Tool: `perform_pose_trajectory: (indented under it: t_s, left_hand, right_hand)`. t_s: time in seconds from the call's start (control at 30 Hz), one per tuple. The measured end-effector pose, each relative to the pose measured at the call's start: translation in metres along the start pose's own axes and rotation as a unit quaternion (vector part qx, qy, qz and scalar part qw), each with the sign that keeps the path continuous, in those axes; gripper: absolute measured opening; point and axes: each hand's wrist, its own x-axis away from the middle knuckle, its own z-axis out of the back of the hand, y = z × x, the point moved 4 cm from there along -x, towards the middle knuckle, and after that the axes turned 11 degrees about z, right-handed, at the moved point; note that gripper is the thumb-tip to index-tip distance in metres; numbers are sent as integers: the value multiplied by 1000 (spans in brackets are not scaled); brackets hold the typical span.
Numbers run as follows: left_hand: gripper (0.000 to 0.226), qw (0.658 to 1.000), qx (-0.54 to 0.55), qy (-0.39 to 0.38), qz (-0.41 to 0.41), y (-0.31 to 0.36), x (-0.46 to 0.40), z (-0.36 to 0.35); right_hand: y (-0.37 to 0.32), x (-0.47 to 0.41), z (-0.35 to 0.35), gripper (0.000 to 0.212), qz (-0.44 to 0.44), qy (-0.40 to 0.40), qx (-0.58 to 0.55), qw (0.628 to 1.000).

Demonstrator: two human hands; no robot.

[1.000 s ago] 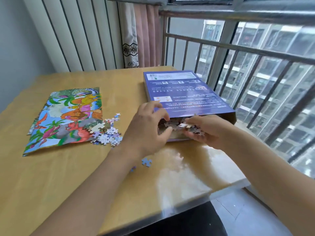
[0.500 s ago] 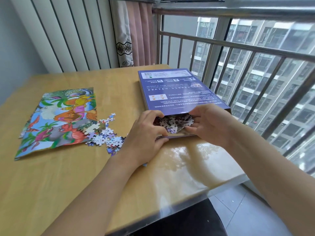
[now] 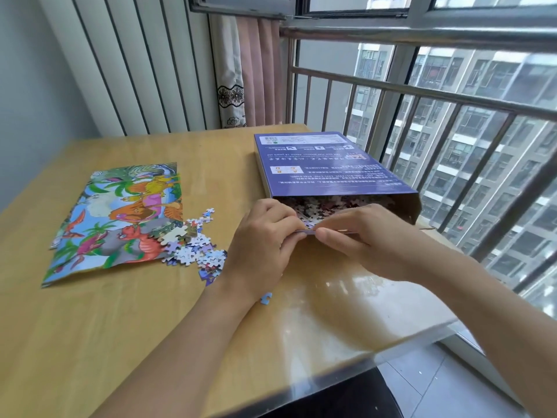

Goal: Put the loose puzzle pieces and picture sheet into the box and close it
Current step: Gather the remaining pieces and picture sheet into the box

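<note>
Both hands have drawn back to the purple puzzle box's [image 3: 324, 173] open mouth near the table's [image 3: 126, 321] right edge. The left hand [image 3: 262, 245] and right hand [image 3: 361, 239] pinch its bottom flap [image 3: 307, 232], fingers curled. Keep it low so pieces stay inside; the loose pieces [image 3: 196, 248] and picture sheet [image 3: 120, 218] still lie toward the left edge.

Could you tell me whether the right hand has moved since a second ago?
Yes. The right hand has shifted left along the box opening, meeting the left hand.

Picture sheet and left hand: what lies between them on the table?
A heap of loose puzzle pieces, overlapping the picture sheet corner, short of the left hand, in the head view.
</note>
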Motion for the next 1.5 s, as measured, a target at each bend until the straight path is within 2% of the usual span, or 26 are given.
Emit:
perform_pose_trajectory:
  t_s: [0.07,0.17,0.27,0.33,0.4,0.43,0.5,0.57,0.63,0.67,0.73,0.8,0.93,1.07,1.17,1.3,1.4,1.5]
  left_hand:
    - [9,1000,0,26,-5,0,-2,5]
    - [9,999,-4,46,-6,0,-5,10]
    - [7,998,-4,54,-7,-4,-7,15]
    - [6,998,-6,59,0,-8,-8,19]
    - [8,998,-10,62,8,-13,-9,23]
    - [9,998,-10,67,12,-15,-9,25]
    - [10,997,-10,75,19,-17,-9,30]
    - [9,996,-12,82,26,-20,-10,32]
    - [7,996,-16,85,30,-22,-10,34]
    - [6,996,-17,86,32,-22,-9,35]
    - [6,995,-21,94,38,-21,-9,38]
    - [4,993,-24,106,42,-18,-11,41]
    - [6,989,-16,139,54,-9,-12,50]
    - [7,982,-11,190,22,4,-20,62]
    - [8,977,-25,209,15,4,-34,71]
    - [20,985,-38,167,28,-10,-32,70]
    - [18,987,-43,149,42,-19,-27,65]
    - [13,987,-37,148,52,-23,-24,63]
  right_hand:
    - [1,-7,1,61,-8,-61,-28,998]
    - [14,-21,4,82,-114,-143,-118,976]
    - [24,-38,10,102,-181,-158,-128,962]
    - [23,-46,14,91,-177,-150,-104,967]
    - [13,-51,18,75,-121,-119,-66,983]
    - [6,-51,21,74,-87,-99,-54,990]
    - [-5,-47,21,80,-52,-87,-69,992]
    - [-5,-40,17,89,-71,-133,-71,986]
    - [7,-33,13,95,-106,-176,5,979]
    - [15,-32,12,88,-105,-173,51,978]
    - [28,-33,14,57,-55,-117,120,984]
    - [33,-32,20,40,9,-29,177,984]
    - [25,-31,31,34,70,79,237,966]
    - [17,-32,51,39,92,180,269,942]
    - [17,-38,52,37,84,199,244,945]
    - [21,-39,52,34,78,243,214,943]
    - [20,-43,40,38,74,189,201,958]
    - [25,-43,31,41,63,177,179,966]
